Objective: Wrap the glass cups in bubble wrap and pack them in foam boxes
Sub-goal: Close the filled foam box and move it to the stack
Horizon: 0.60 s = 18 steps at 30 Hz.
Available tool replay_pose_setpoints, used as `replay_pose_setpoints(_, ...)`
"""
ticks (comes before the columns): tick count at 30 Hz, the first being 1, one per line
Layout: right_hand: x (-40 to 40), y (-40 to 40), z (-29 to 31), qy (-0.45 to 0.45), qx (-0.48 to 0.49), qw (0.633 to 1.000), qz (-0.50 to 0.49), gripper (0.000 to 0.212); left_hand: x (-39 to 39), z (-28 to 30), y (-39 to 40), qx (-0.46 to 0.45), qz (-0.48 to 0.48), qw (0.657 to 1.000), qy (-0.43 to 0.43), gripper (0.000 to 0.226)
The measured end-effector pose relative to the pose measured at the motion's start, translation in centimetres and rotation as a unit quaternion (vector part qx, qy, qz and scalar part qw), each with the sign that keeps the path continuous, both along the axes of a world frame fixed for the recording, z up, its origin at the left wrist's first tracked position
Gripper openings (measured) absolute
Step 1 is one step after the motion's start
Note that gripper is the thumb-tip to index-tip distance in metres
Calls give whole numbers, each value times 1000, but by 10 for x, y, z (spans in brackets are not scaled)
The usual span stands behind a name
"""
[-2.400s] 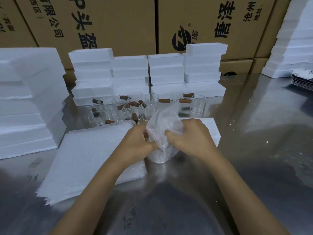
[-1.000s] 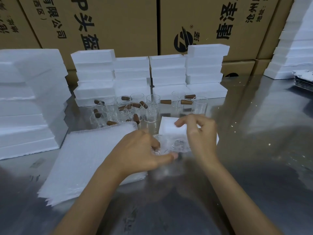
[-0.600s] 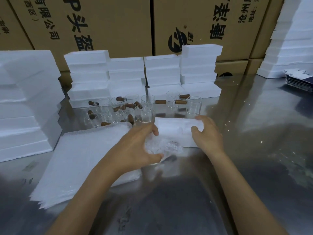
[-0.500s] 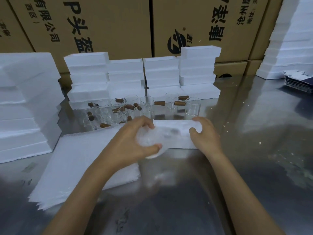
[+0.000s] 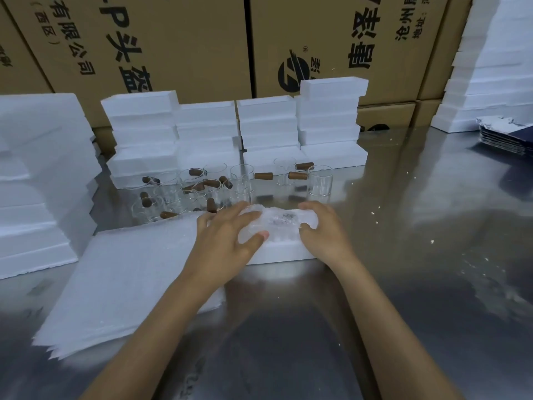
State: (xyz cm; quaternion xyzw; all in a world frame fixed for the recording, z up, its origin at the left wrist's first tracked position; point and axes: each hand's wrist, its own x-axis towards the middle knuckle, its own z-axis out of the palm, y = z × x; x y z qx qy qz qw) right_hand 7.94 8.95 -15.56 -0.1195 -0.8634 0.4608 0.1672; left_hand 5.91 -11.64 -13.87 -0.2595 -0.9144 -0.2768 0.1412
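Under my left hand (image 5: 227, 241) lies the wrapped cup (image 5: 272, 226): my fingers curl over its top and my thumb pinches its near side, pressing it down into the open foam box (image 5: 281, 252). My right hand (image 5: 321, 229) grips the right end of that box, fingers curled over the rim, steadying it on the steel table (image 5: 403, 255). I judge this cup's wrapping finished and its packing nearly so; the box has no lid on it yet. Just left lies one pile of bubble wrap sheets (image 5: 124, 278). Behind stand the bare glass cups (image 5: 320, 180), roughly a dozen, too crowded to count exactly, with brown corks (image 5: 297, 176) scattered among them. All of these are left to wrap. Behind them rise four stacks of foam boxes (image 5: 331, 116), with larger foam stacks at far left and far right, before cardboard cartons (image 5: 173, 39).
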Motion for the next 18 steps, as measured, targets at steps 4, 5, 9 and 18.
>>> replay_pose_setpoints(4,-2,0,-3,5,-17,1000,-2,44,-1,2,2,-36,5,999,-23,46)
replay_pose_setpoints(5,-3,0,-4,7,-20,1000,-5,43,0,2,3,-37,4,999,-30,47)
replay_pose_setpoints(9,-4,-1,-7,27,-54,998,-18,36,4,4,3,-55,-5,998,-26,48)
replay_pose_setpoints(18,-23,1,-10,24,-124,991,-34,16,-84,62,35,42,7,998,-56,25)
